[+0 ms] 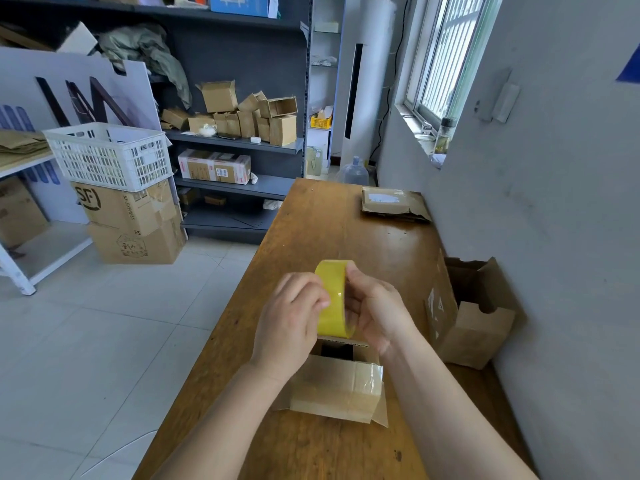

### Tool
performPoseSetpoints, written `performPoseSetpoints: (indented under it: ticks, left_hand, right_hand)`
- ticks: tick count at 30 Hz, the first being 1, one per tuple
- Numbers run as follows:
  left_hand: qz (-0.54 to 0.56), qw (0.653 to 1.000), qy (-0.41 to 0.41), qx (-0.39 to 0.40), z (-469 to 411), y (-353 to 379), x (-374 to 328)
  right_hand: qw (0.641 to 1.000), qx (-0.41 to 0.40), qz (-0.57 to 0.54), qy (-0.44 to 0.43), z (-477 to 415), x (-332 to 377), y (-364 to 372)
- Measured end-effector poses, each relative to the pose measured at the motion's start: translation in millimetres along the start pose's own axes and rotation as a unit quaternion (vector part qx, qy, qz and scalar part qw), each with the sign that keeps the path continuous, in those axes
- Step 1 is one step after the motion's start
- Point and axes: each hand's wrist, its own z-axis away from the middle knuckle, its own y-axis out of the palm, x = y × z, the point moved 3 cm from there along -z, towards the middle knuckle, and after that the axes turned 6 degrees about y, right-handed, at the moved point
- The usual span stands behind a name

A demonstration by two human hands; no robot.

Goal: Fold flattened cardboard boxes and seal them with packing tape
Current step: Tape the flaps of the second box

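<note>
A yellow roll of packing tape (334,299) is held upright above the wooden table (346,230). My right hand (377,310) grips the roll from the right, fingers curled round its rim. My left hand (291,317) is against the roll's left face, with its fingertips pinching at the tape's surface. Below the hands stands a small cardboard box (337,389), folded up, with clear tape across its near side and a dark opening at its top.
Flattened cardboard pieces (393,204) lie at the table's far right. An open cardboard box (474,313) stands against the wall on the right. A white basket (110,154) tops stacked cartons (131,223) on the floor at left. Shelves (239,143) hold small boxes.
</note>
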Motion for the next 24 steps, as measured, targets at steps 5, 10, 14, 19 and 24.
performPoseSetpoints:
  ticks: [5,10,14,19,24]
  left_hand:
    - [-0.023,0.995,-0.1,0.003,-10,-3,11]
    - [-0.006,0.973,-0.229,0.035,-2,-1,24]
    - [0.124,0.904,-0.399,0.088,11,16,32]
    - [0.182,0.851,-0.464,0.165,25,33,40]
    - [0.219,0.801,-0.518,0.206,52,52,53]
  right_hand:
    - [0.964,0.123,0.233,-0.024,13,-12,4]
    - [0.936,0.071,0.338,-0.059,12,-7,1]
    - [0.872,-0.065,0.469,-0.124,3,10,-11]
    - [0.829,-0.091,0.547,-0.067,-9,3,-20]
    - [0.802,-0.084,0.59,-0.036,-25,-17,-21]
